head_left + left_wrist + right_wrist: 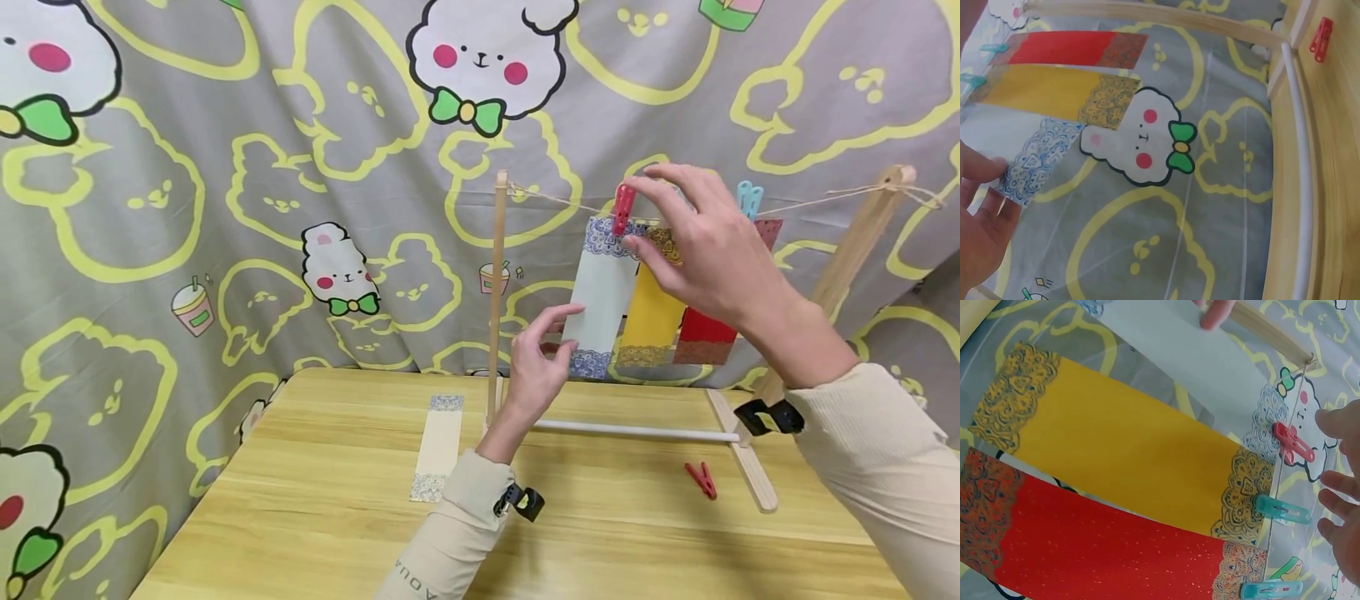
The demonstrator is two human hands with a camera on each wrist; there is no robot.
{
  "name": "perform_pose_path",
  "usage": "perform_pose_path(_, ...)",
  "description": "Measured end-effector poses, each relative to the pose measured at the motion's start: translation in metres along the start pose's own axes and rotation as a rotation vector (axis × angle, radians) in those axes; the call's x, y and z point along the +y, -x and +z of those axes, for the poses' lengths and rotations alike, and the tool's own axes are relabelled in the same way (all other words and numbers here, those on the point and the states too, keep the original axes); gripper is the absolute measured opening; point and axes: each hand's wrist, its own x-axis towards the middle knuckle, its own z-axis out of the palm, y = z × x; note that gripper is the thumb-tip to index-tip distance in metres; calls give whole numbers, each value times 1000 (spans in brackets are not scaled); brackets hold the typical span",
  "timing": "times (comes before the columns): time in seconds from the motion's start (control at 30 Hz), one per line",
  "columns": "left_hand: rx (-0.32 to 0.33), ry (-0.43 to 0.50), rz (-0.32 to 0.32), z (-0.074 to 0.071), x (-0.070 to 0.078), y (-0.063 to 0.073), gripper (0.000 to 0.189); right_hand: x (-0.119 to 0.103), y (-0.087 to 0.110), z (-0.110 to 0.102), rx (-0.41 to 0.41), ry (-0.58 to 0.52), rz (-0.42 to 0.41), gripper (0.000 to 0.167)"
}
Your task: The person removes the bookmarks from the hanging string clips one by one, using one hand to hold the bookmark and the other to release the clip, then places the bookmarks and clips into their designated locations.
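A pale blue paper strip [600,287] with lacy blue ends hangs from a string, clipped at its top by a red clothespin [622,208]. My left hand [538,362] pinches the strip's lower left edge, thumb [985,165] in front and fingers behind. Beside the red clothespin is my right hand [716,242], fingers spread; the right wrist view shows a gap between them. Yellow [1129,437] and red [1110,531] strips hang alongside, each held by a teal clothespin [1282,509] at the string.
The string runs between two wooden posts [497,292] joined low down by a white rod [637,430]. On the wooden table [315,500] lie a cream lace-ended strip [437,450] and a loose red clothespin [702,480]. A patterned curtain [405,208] hangs behind.
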Motion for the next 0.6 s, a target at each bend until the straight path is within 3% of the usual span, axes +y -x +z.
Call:
perform_pose_path(0.23, 16, -1, 16, -4, 27, 1, 44, 8, -8, -1, -41, 1, 32, 58)
perform_pose_path(0.43, 35, -12, 20, 0, 4, 1, 47, 13, -15, -2, -85, -21, 53, 54)
perform_pose_path(0.6, 42, -33, 29, 0, -7, 1, 49, 16, -19, -4, -154, -72, 131, 52)
